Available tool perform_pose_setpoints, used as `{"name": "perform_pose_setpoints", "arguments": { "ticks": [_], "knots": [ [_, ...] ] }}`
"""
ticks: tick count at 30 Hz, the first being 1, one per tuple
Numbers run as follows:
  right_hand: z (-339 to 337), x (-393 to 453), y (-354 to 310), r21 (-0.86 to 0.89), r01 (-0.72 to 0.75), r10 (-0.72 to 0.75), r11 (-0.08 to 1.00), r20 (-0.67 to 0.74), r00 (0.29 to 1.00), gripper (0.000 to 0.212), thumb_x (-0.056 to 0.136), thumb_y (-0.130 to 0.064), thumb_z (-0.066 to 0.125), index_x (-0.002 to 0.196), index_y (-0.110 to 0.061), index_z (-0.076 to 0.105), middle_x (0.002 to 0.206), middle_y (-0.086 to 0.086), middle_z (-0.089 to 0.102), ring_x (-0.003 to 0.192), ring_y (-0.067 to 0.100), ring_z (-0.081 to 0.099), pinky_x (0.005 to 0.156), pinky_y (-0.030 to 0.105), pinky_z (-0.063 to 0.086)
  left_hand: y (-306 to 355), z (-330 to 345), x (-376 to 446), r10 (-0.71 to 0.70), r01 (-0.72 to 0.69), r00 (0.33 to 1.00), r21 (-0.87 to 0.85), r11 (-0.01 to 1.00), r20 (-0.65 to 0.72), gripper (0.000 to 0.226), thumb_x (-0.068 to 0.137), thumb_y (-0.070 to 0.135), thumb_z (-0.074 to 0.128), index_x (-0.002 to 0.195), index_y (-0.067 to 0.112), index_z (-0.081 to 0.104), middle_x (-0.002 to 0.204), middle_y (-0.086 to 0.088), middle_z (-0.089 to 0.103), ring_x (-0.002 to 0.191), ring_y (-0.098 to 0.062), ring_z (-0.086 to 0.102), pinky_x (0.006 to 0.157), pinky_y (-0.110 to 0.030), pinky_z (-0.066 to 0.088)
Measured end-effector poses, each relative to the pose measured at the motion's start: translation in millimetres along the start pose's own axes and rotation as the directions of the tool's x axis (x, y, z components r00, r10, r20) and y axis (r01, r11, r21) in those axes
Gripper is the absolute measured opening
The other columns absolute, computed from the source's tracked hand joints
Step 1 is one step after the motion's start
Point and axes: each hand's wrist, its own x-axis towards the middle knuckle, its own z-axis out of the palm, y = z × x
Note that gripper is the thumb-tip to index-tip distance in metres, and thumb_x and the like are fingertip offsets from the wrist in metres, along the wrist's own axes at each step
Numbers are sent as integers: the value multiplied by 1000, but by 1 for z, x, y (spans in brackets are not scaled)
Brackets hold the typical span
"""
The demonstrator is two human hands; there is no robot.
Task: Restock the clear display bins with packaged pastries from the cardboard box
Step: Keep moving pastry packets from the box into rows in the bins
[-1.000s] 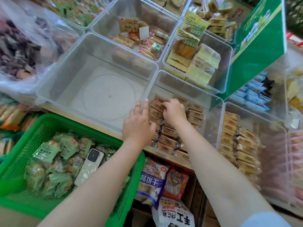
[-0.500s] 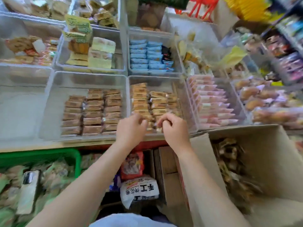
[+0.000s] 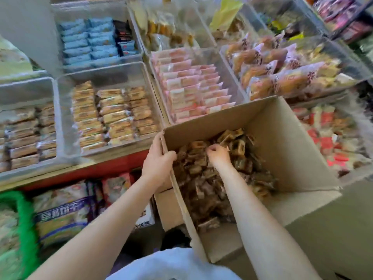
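Both forearms reached forward and down; the left hand [image 3: 158, 158] gripped the near-left wall of the open cardboard box [image 3: 286, 138], fingers outside and thumb hooked over the rim. The right hand [image 3: 219, 155] was down inside the box, knuckles up, fingers curled and pinching at the heap of dark-wrapped packaged pastries [image 3: 203, 190], though which packet it held could not be made out. The clear display bins [image 3: 66, 118], holding rows of tan packets, stood on the shelf just beyond the box.
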Motion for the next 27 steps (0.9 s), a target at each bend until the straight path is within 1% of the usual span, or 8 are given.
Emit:
{"name": "perform_pose_setpoints", "arguments": {
  "ticks": [4,7,10,13,17,22,24,27],
  "knots": [
    [26,28,10,-49,105,-99,993,120,988,32,100,-14,47,125,-8,66,130,13,63,124,30,56,100,28,41,-2,0,-2,-17,16,999,-32,999,-43,77,70,27,54,141,54,42,123,21,63,115,-13,57,103,-48,48],
    [51,33,6,-33,181,-169,983,229,959,32,98,-14,54,128,-12,64,128,4,63,122,21,54,101,26,38,-3,2,-1,-6,3,997,-38,999,-80,72,64,29,55,132,51,52,112,16,68,112,-19,60,101,-53,48],
    [78,40,8,-83,191,-161,978,280,946,55,94,-27,65,143,-15,44,133,7,60,125,26,55,102,31,41,-5,2,1,1,-6,995,-51,999,-95,67,64,27,56,128,47,56,105,14,69,111,-22,60,101,-57,48],
    [103,46,20,-119,137,-108,983,221,969,75,89,-31,72,149,-11,32,138,12,57,127,31,55,107,39,46,-6,2,1,12,-18,995,-64,998,-102,64,66,25,57,125,48,58,101,17,70,110,-21,61,102,-58,47],
    [125,47,38,-241,120,-68,963,217,974,61,89,-40,71,139,-11,52,138,13,57,127,31,55,102,34,45,-6,5,1,29,-38,994,-76,996,-107,61,67,22,56,120,51,59,101,16,70,109,-19,61,102,-57,48],
    [127,50,44,-385,175,-80,906,249,965,47,89,-32,71,132,-16,61,141,10,53,127,31,54,107,38,45,-8,3,1,48,-57,995,-95,994,-91,59,67,22,56,119,50,59,102,18,69,111,-20,61,102,-58,47],
    [115,49,38,-309,152,-60,939,289,956,46,86,-32,75,127,-14,64,132,9,61,121,30,58,102,37,48,-6,2,0,52,-60,996,-106,992,-78,58,67,23,57,119,50,59,102,19,69,111,-19,61,102,-57,48],
    [79,37,21,-116,117,-54,986,443,895,44,82,-22,78,123,-12,64,118,3,66,113,24,62,97,36,52,-5,3,0,61,-68,996,-114,991,-67,61,67,25,57,122,51,57,104,21,68,113,-18,60,102,-56,48]
  ]
}}
